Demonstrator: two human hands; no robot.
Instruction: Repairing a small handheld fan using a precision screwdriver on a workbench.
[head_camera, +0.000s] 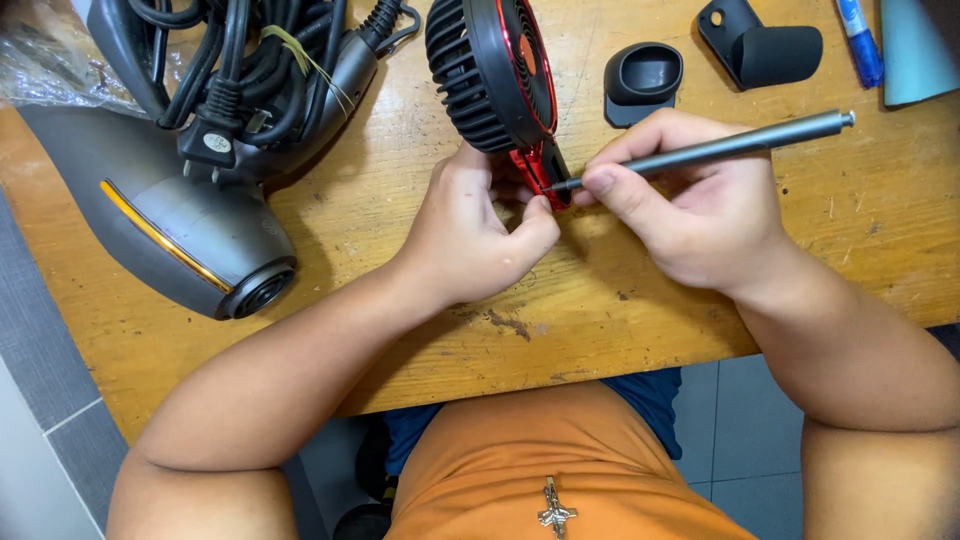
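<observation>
red-and-black mini fan (492, 70) stands just above the left hand (475, 235), which pinches its red base; right hand (690, 210) pinches a grey screwdriver (710, 150), shaft pointing left, tip touching that base, between both hands

left hand (470, 235) on red-black fan (497, 75), right hand (690, 205) with grey screwdriver (720, 147) at its base
</observation>
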